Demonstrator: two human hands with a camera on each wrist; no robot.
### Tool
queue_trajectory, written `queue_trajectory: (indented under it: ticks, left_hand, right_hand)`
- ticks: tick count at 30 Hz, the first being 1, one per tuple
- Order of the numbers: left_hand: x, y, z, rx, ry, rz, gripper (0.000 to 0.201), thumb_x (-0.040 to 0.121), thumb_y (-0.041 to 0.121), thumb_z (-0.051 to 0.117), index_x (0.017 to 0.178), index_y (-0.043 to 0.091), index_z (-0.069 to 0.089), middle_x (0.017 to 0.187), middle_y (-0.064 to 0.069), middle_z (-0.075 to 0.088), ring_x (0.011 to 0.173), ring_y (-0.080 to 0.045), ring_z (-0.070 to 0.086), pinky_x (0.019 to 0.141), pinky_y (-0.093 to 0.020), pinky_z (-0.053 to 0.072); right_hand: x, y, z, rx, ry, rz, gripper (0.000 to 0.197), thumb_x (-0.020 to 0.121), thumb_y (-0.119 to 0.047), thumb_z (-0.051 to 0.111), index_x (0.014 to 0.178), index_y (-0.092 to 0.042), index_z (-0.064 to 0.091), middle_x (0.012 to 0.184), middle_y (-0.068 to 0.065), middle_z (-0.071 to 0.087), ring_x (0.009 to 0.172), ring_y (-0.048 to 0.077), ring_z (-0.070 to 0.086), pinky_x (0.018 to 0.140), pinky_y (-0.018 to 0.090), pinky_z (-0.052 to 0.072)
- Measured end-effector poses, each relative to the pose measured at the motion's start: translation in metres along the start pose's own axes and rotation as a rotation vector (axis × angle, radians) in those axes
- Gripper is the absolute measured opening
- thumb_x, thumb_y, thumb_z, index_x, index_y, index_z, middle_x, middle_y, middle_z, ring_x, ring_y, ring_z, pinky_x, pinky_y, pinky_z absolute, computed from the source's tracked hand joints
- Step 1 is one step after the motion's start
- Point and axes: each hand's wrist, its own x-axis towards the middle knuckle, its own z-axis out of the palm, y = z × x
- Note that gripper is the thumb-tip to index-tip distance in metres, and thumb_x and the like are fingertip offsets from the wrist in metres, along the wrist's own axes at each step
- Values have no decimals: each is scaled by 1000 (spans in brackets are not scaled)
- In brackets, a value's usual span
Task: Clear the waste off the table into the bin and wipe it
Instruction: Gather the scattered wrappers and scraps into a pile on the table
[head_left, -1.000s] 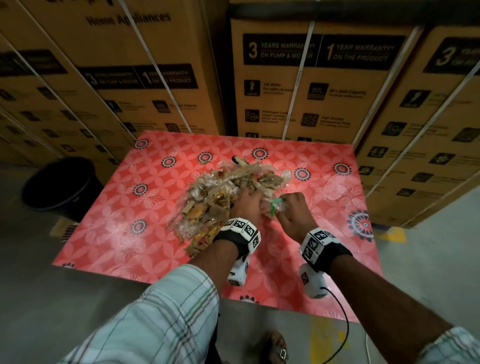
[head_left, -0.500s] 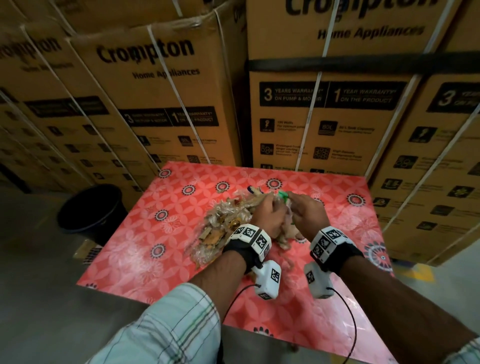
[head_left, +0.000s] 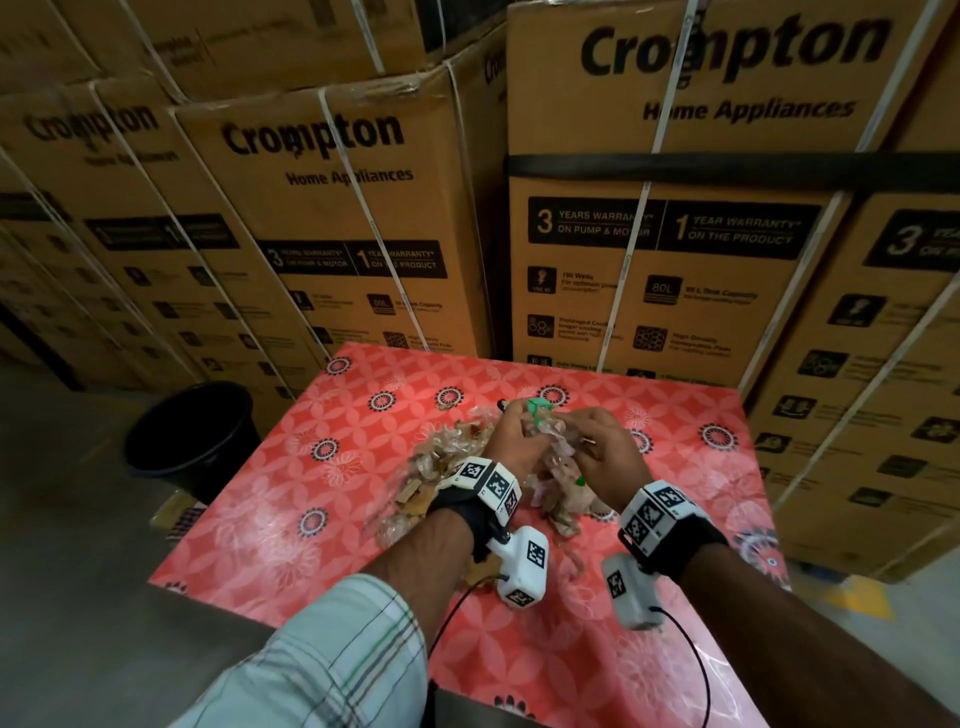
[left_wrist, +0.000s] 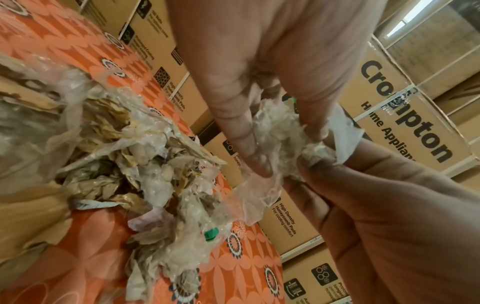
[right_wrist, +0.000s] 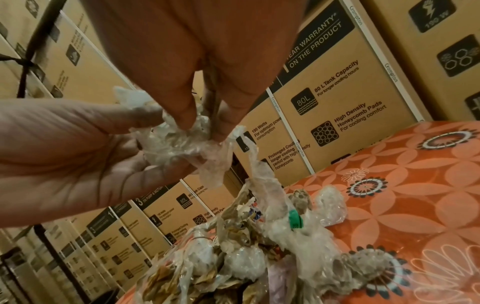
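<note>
A heap of waste (head_left: 447, 462), crumpled clear plastic mixed with brown paper scraps, lies on the table's red floral cloth (head_left: 260, 525). My left hand (head_left: 519, 431) and right hand (head_left: 592, 447) meet above the heap's far right side. Both pinch one wad of clear plastic (head_left: 548, 434) held up off the table. In the left wrist view my left hand (left_wrist: 280, 142) grips the wad (left_wrist: 272, 125) by thumb and fingers. From the right wrist camera my right hand (right_wrist: 205, 125) pinches the same wad (right_wrist: 176, 148), with a strand trailing down to the heap (right_wrist: 233, 257). A green cap (right_wrist: 294, 219) sits in the heap.
A black bin (head_left: 192, 441) stands on the floor off the table's left far corner. Stacked cardboard boxes (head_left: 675, 270) wall in the table's far and right sides. Grey floor (head_left: 78, 571) lies to the left and front.
Both hands have lifted from the heap and come together with a wad of plastic between them. The head view has tilted up, showing more of the boxes.
</note>
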Motion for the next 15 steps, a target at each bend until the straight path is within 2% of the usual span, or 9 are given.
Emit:
queue_trajectory:
  ticks: [2,3,5,8,10,11,13,15]
  left_hand:
    - [3,4,-2,16,-5,30,35,86,6,64,117,15,51,103,-15,64,83,-25,65,66,-30,55]
    - [5,4,-3,21,-6,48,32,87,4,62,115,15,51,97,-11,63,76,-19,62,59,-23,51]
    - [7,7,-6,26,8,78,26,86,2,62,105,18,52,86,-2,60,67,-12,57,52,-17,46]
    - [14,11,-19,-7,45,97,27,84,1,65,87,24,52,79,2,61,65,-14,58,56,-24,48]
    - [17,13,-31,-31,64,98,29,84,-1,64,84,25,52,83,-1,62,72,-22,61,66,-35,53]
    - [17,13,-38,-46,61,91,29,84,-2,64,84,25,52,85,-3,63,75,-24,62,71,-40,55]
    - [16,11,-51,-51,41,83,30,83,-3,63,86,25,53,89,-5,64,80,-27,64,77,-48,56]
    - [12,5,-66,-60,28,94,30,83,-3,63,87,24,52,91,-8,64,83,-27,64,77,-49,56]
  right_hand:
    - [3,-1,0,-42,-5,-17,55,76,13,54,122,-15,63,103,2,57,95,20,54,80,30,45]
    - [4,-2,-1,-80,-10,-34,56,75,11,55,122,-17,63,105,3,59,98,21,55,82,28,41]
    - [8,-4,1,-153,-5,-35,56,73,3,57,124,-20,58,116,2,60,109,25,51,88,31,36]
    - [9,-14,8,-133,-4,73,70,75,-19,61,139,-21,31,136,4,41,126,23,35,102,39,33]
    - [9,-20,18,-93,-84,136,85,77,-25,63,146,-25,13,148,7,26,136,24,25,109,44,29]
    - [9,-22,25,-83,-123,163,89,78,-24,64,147,-28,9,150,7,23,137,25,26,110,46,31]
    - [10,-27,41,-58,-107,194,80,83,-22,62,147,-30,15,146,10,33,124,26,47,100,49,45]
    - [14,-34,58,-33,-18,222,65,86,-18,61,143,-25,31,134,11,49,104,23,61,87,47,53]
